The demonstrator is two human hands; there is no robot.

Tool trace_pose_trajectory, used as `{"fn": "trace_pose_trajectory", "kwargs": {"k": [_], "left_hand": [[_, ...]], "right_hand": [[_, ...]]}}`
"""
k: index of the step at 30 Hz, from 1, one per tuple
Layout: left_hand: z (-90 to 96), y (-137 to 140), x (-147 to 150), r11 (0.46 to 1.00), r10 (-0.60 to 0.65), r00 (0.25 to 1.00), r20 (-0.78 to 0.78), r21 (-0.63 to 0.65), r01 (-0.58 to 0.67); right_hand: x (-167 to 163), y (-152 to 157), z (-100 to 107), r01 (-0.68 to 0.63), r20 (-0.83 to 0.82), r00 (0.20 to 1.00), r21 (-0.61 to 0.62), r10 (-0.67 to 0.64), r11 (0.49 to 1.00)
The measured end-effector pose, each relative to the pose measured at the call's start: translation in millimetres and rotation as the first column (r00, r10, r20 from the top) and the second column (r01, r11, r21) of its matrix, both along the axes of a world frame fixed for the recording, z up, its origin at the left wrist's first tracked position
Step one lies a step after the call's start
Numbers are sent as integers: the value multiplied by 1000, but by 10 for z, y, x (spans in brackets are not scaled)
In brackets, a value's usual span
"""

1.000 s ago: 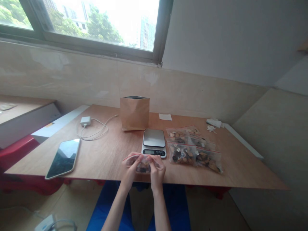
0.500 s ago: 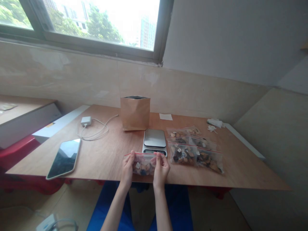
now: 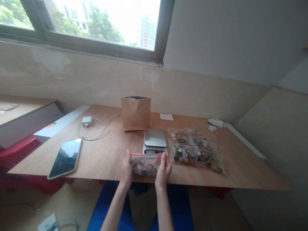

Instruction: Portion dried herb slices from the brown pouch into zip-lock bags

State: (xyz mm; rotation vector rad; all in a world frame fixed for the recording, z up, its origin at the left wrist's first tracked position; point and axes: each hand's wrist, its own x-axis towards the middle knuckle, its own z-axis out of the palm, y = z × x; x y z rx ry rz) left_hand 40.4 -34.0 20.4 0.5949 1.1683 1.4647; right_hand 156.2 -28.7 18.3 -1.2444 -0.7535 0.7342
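Note:
Near the table's front edge, a clear zip bag (image 3: 145, 167) with a red seal strip is held upright between my two hands. Brown dried pieces and a small white packet show through its plastic. My left hand (image 3: 126, 170) grips the bag's left edge, its fingers partly hidden behind. At the right end of the red strip, my right hand (image 3: 163, 171) pinches with the thumb on top. Just beyond the bag lies a kitchen scale (image 3: 155, 138) with a steel plate. Several similar filled zip bags (image 3: 185, 154) lie to the right of the scale.
A brown paper pouch (image 3: 136, 114) stands with its top open behind the scale. On the left lie a tablet (image 3: 64, 158) and a white charger (image 3: 87, 121) with its cable. A white card (image 3: 166, 116) and crumpled white material (image 3: 216, 123) lie toward the back.
My right hand has slid right along the red strip to its end. The left thumb has come off the strip toward the bag's left edge, and more of the scale's display shows.

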Motion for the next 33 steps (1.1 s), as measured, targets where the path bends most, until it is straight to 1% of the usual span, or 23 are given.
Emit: {"fn": "trace_pose_trajectory", "kwargs": {"k": [4, 6, 8, 11, 13, 15, 18, 19, 20, 21, 22, 24, 25, 26, 27, 28, 30, 33], "left_hand": [[85, -16, 20, 1000, -7, 999, 43, 12, 7], [110, -9, 15, 997, -46, 999, 5, 58, 45], [110, 8, -16, 989, -82, 996, -37, 124, 86], [63, 39, -110, 979, -105, 990, -95, 168, 120], [14, 57, -185, 982, -101, 984, -146, 146, 122], [-36, 73, -247, 989, -81, 983, -164, 113, 100], [-90, 96, -285, 994, -52, 990, -132, 92, 64], [-102, 103, -285, 994, -48, 991, -128, 89, 59], [-111, 109, -282, 995, -45, 990, -131, 87, 57], [-119, 114, -277, 995, -47, 989, -138, 86, 60], [-126, 119, -272, 994, -51, 988, -145, 84, 64], [-140, 128, -266, 994, -63, 986, -153, 81, 76], [-148, 132, -267, 993, -70, 986, -150, 79, 83], [-156, 136, -270, 993, -76, 987, -143, 77, 88], [-164, 140, -275, 993, -81, 988, -135, 75, 92], [-172, 144, -281, 993, -84, 988, -126, 74, 94], [-187, 149, -293, 993, -87, 989, -115, 71, 96], [-201, 153, -306, 993, -95, 988, -121, 62, 104]], "right_hand": [[12, -20, 55, 4, 40, 999, 8, -4, 1000], [57, -23, 90, 7, 44, 999, 12, -7, 1000], [166, -18, 128, 41, 25, 999, -6, -41, 999], [467, 1, 198, 147, -51, 987, -67, -150, 987], [741, 17, 245, 205, -64, 975, -101, -212, 974], [1034, 38, 281, 252, -40, 964, -172, -262, 952], [1435, 99, 292, 265, 68, 964, -254, -256, 930], [1541, 129, 286, 278, 136, 959, -268, -249, 922], [1627, 161, 277, 311, 223, 940, -257, -257, 915], [1689, 192, 266, 362, 322, 903, -220, -283, 906], [1726, 221, 256, 426, 430, 841, -150, -329, 892], [1721, 256, 234, 527, 617, 650, 54, -443, 848], [1684, 259, 219, 541, 678, 549, 156, -488, 826], [1629, 254, 197, 525, 722, 468, 236, -510, 818], [1564, 243, 166, 490, 753, 414, 288, -511, 823], [1494, 230, 122, 449, 778, 385, 313, -497, 837], [1367, 208, 1, 367, 828, 364, 293, -426, 883], [1275, 220, -219, 286, 916, 306, 170, -258, 943]]}}
